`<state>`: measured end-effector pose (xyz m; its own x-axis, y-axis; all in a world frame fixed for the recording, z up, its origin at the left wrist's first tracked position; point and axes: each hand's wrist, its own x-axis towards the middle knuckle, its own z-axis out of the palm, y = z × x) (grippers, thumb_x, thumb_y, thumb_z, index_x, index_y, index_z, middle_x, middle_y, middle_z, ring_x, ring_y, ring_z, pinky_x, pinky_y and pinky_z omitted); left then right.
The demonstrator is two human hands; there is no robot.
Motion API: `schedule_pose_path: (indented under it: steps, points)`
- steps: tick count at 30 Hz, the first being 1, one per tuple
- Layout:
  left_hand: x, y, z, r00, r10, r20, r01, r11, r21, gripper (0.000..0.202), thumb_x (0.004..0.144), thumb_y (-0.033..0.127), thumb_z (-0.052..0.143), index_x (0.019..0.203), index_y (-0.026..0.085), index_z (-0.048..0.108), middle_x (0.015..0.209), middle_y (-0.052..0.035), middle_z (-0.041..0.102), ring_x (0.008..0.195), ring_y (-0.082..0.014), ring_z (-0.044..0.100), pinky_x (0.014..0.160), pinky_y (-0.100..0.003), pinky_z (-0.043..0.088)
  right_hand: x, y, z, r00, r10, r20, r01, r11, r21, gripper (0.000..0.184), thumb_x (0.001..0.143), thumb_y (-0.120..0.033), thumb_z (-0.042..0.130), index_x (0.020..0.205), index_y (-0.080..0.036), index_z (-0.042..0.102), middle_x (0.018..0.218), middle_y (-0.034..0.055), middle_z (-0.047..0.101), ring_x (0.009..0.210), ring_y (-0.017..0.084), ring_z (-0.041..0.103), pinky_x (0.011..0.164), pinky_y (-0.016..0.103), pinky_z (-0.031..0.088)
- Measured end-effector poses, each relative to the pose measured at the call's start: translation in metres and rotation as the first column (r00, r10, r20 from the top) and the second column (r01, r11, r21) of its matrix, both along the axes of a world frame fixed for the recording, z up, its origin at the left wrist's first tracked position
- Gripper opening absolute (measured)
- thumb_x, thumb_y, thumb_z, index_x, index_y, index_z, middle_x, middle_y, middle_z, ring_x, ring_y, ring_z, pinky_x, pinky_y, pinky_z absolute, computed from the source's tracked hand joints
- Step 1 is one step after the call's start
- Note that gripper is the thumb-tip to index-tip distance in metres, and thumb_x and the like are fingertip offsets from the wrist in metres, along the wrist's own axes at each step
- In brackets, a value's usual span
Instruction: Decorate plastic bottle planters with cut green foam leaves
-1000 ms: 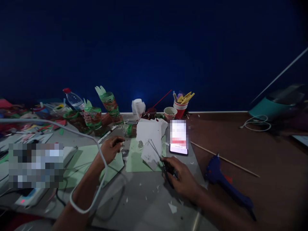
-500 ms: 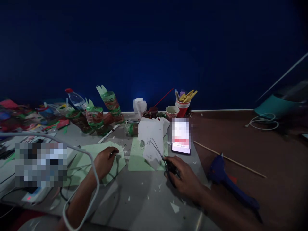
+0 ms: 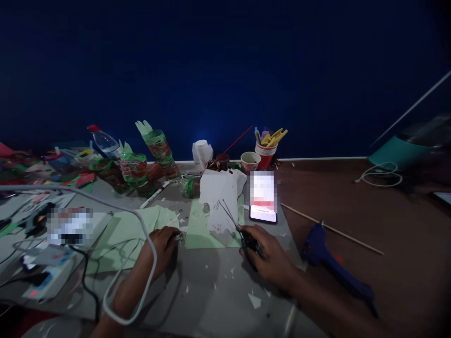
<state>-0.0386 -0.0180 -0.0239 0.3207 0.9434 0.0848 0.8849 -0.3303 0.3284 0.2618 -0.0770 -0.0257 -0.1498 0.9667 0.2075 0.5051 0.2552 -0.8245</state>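
My right hand [image 3: 269, 253] is closed around the dark handles of a pair of scissors [image 3: 229, 215]. Their slim blades point away from me, slightly apart, over a torn white sheet of paper [image 3: 220, 188]. Beneath that sheet lies a light green sheet [image 3: 197, 230]. My left hand [image 3: 164, 246] rests low over the table with its fingers curled together. Something small and pale shows by its fingertips, too unclear to name. Another green sheet [image 3: 121, 227] lies partly behind this hand, and a white cable [image 3: 150, 234] loops across the left forearm.
A lit phone [image 3: 263, 213] lies right of the white sheet. Farther right are a blue glue gun [image 3: 327, 263] and a wooden stick [image 3: 348, 234]. Green-wrapped bottle pieces [image 3: 164, 152], a paper cup [image 3: 251, 161] and a red cup [image 3: 266, 157] stand behind. Paper scraps [image 3: 254, 300] litter the table.
My left hand has moved right and nearer to me, off the green sheet toward the middle. The right hand still holds the scissors in nearly the same place. The view has shifted slightly.
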Motion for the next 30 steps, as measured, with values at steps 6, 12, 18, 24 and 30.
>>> schedule_pose_path:
  steps: [6, 12, 18, 24, 30]
  points:
    - [0.005, 0.000, -0.001, 0.997, -0.025, 0.076, 0.022, 0.999, 0.031, 0.023, 0.083, 0.027, 0.043, 0.090, 0.021, 0.065, 0.087, -0.0071, 0.070, 0.084, -0.0234, 0.065, 0.078, -0.034, 0.048, 0.000, 0.000, 0.000, 1.000, -0.006, -0.002, 0.006, 1.000, -0.016, 0.036, 0.075, -0.020, 0.053, 0.110, -0.015, 0.057, 0.095, 0.0100, 0.064, 0.085, 0.022, 0.059, 0.076, 0.035, 0.048]
    - [0.019, -0.001, 0.009, 0.946, -0.048, 0.320, 0.035, 0.998, 0.047, 0.023, 0.084, 0.025, 0.042, 0.088, 0.019, 0.064, 0.085, -0.0052, 0.066, 0.078, -0.0184, 0.064, 0.071, -0.028, 0.050, 0.000, 0.000, -0.002, 0.999, -0.015, 0.039, 0.015, 1.000, 0.009, 0.036, 0.075, -0.021, 0.053, 0.111, -0.016, 0.057, 0.096, 0.0099, 0.064, 0.086, 0.022, 0.058, 0.079, 0.036, 0.048]
    - [0.041, 0.001, 0.015, 0.894, 0.041, 0.447, -0.019, 0.998, -0.053, 0.021, 0.082, 0.029, 0.043, 0.083, 0.018, 0.061, 0.079, -0.0042, 0.063, 0.067, -0.0165, 0.061, 0.064, -0.028, 0.049, -0.004, -0.003, 0.001, 0.964, 0.063, 0.257, -0.081, 0.995, 0.057, 0.043, 0.074, -0.019, 0.056, 0.117, -0.015, 0.057, 0.098, 0.0112, 0.064, 0.093, 0.025, 0.054, 0.082, 0.037, 0.045]
    - [0.056, -0.002, 0.018, 0.917, -0.006, 0.400, 0.038, 0.997, -0.072, 0.020, 0.078, 0.029, 0.043, 0.079, 0.021, 0.061, 0.077, -0.0035, 0.065, 0.073, -0.0180, 0.061, 0.069, -0.029, 0.048, -0.003, -0.005, 0.008, 0.922, 0.031, 0.386, -0.101, 0.982, 0.161, 0.043, 0.076, -0.024, 0.056, 0.118, -0.014, 0.059, 0.086, 0.0100, 0.067, 0.082, 0.024, 0.054, 0.076, 0.036, 0.042]
    - [0.063, 0.007, 0.023, 0.848, 0.107, 0.519, -0.014, 0.984, -0.179, 0.021, 0.076, 0.034, 0.048, 0.086, 0.020, 0.060, 0.065, 0.0012, 0.059, 0.056, -0.0141, 0.055, 0.056, -0.026, 0.045, 0.002, -0.005, 0.013, 0.849, 0.042, 0.527, -0.139, 0.979, 0.147, 0.042, 0.079, -0.032, 0.056, 0.118, -0.017, 0.060, 0.077, 0.0082, 0.065, 0.078, 0.024, 0.055, 0.077, 0.036, 0.038]
